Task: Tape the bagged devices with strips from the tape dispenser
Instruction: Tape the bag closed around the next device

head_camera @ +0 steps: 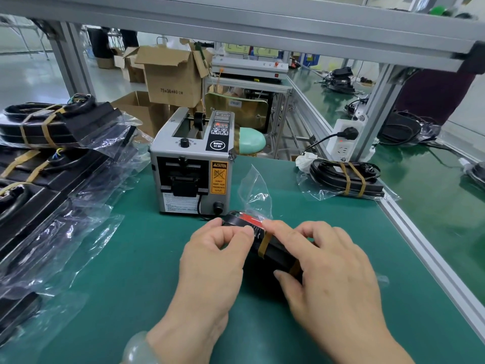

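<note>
A black device in a clear plastic bag (273, 252) lies on the green mat (136, 258) in front of me, with brown tape bands across it and the loose bag end standing up behind. My left hand (210, 261) pinches the bag at the device's left end. My right hand (330, 271) rests on top of the device, its fingers pressing the bag and tape down. The grey tape dispenser (193, 164) stands just behind, its outlet facing me; I see no strip hanging from the outlet.
Several bagged black devices (52, 158) are stacked along the left. One taped bagged device (346, 179) lies at the right rear near a white power strip (343, 143). Cardboard boxes (170, 74) stand behind the bench. An aluminium rail (425, 243) bounds the mat's right side.
</note>
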`<act>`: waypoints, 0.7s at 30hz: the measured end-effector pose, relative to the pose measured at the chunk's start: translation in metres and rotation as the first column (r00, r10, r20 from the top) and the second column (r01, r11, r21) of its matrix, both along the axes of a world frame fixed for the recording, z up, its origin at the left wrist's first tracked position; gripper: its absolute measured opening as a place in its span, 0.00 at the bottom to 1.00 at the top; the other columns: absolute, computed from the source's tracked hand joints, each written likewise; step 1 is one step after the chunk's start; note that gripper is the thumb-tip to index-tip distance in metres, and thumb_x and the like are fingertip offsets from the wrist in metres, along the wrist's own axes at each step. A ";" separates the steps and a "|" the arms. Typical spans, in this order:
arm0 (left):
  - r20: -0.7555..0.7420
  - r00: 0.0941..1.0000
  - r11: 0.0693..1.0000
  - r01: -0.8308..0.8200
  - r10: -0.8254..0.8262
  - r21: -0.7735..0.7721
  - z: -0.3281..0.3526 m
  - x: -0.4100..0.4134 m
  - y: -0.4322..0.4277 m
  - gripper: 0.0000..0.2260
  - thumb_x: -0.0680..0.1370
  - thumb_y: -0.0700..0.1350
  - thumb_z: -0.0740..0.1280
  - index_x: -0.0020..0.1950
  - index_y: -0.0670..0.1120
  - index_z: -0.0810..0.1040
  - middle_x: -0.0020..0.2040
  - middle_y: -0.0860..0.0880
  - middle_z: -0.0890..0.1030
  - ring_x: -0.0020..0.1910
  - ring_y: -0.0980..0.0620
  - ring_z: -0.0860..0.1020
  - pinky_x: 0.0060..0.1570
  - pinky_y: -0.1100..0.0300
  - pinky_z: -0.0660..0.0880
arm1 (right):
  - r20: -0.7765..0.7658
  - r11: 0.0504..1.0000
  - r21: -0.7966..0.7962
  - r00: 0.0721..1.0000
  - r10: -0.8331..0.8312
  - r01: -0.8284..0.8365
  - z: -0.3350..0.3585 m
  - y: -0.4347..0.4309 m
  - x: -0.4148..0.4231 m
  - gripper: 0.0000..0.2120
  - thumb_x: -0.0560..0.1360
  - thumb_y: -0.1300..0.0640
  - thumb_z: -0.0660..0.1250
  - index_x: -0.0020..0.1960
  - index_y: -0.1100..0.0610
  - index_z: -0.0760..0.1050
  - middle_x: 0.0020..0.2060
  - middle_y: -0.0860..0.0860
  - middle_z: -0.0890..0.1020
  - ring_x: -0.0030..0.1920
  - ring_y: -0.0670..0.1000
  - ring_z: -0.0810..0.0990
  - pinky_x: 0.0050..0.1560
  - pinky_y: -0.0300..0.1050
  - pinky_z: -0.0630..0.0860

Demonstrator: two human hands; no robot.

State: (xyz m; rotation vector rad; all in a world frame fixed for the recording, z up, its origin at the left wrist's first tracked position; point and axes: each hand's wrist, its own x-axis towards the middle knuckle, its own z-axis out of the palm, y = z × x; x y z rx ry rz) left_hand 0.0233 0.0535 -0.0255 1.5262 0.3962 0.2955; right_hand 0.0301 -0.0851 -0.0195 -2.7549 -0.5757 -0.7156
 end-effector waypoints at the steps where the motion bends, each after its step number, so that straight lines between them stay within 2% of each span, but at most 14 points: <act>1: -0.002 1.000 1.000 -0.002 0.002 0.004 0.000 0.000 0.000 0.09 0.73 0.48 0.69 0.34 0.52 0.85 0.62 0.54 0.78 0.64 0.75 0.63 0.68 0.52 0.66 | -0.001 1.000 0.001 1.000 -0.002 0.002 0.000 0.000 0.000 0.40 0.51 0.54 0.83 0.62 0.41 0.76 0.41 0.47 0.76 0.39 0.55 0.76 0.36 0.49 0.73; 6: 0.002 1.000 1.000 -0.011 0.011 0.007 -0.003 0.002 0.000 0.11 0.74 0.48 0.70 0.32 0.50 0.84 0.59 0.55 0.79 0.63 0.76 0.63 0.65 0.47 0.67 | -0.007 1.000 -0.006 1.000 -0.010 0.010 0.001 0.000 -0.001 0.40 0.52 0.54 0.82 0.62 0.40 0.76 0.40 0.47 0.76 0.38 0.54 0.75 0.36 0.48 0.73; 8: 0.010 1.000 1.000 -0.014 0.014 0.022 -0.003 0.003 0.000 0.10 0.74 0.48 0.70 0.32 0.51 0.84 0.59 0.54 0.79 0.64 0.75 0.64 0.65 0.51 0.67 | -0.011 1.000 -0.003 1.000 -0.010 0.010 0.001 0.000 -0.001 0.40 0.53 0.54 0.82 0.63 0.40 0.75 0.41 0.47 0.76 0.39 0.54 0.75 0.36 0.49 0.73; 9: 0.015 1.000 0.999 -0.016 0.015 0.028 -0.004 0.003 -0.001 0.10 0.74 0.48 0.70 0.33 0.51 0.84 0.60 0.53 0.79 0.64 0.74 0.64 0.65 0.56 0.67 | -0.012 1.000 -0.002 1.000 -0.010 0.010 0.001 0.001 -0.001 0.40 0.53 0.54 0.82 0.63 0.40 0.75 0.41 0.47 0.75 0.39 0.54 0.75 0.37 0.49 0.73; 12: 0.026 0.999 0.999 -0.028 0.027 0.030 -0.005 0.004 -0.001 0.10 0.73 0.47 0.70 0.33 0.49 0.85 0.61 0.52 0.79 0.63 0.72 0.66 0.57 0.66 0.63 | -0.015 1.000 -0.003 1.000 -0.015 0.015 0.001 0.001 -0.001 0.40 0.53 0.54 0.82 0.63 0.39 0.75 0.41 0.46 0.76 0.39 0.54 0.74 0.37 0.48 0.73; 21: 0.032 0.997 0.998 -0.064 0.063 0.021 -0.013 0.008 -0.004 0.07 0.72 0.47 0.72 0.35 0.47 0.84 0.61 0.52 0.78 0.60 0.75 0.66 0.60 0.64 0.63 | -0.013 1.000 -0.003 1.000 -0.027 0.027 -0.001 0.002 -0.001 0.40 0.52 0.54 0.83 0.62 0.40 0.76 0.41 0.47 0.76 0.39 0.54 0.75 0.36 0.49 0.73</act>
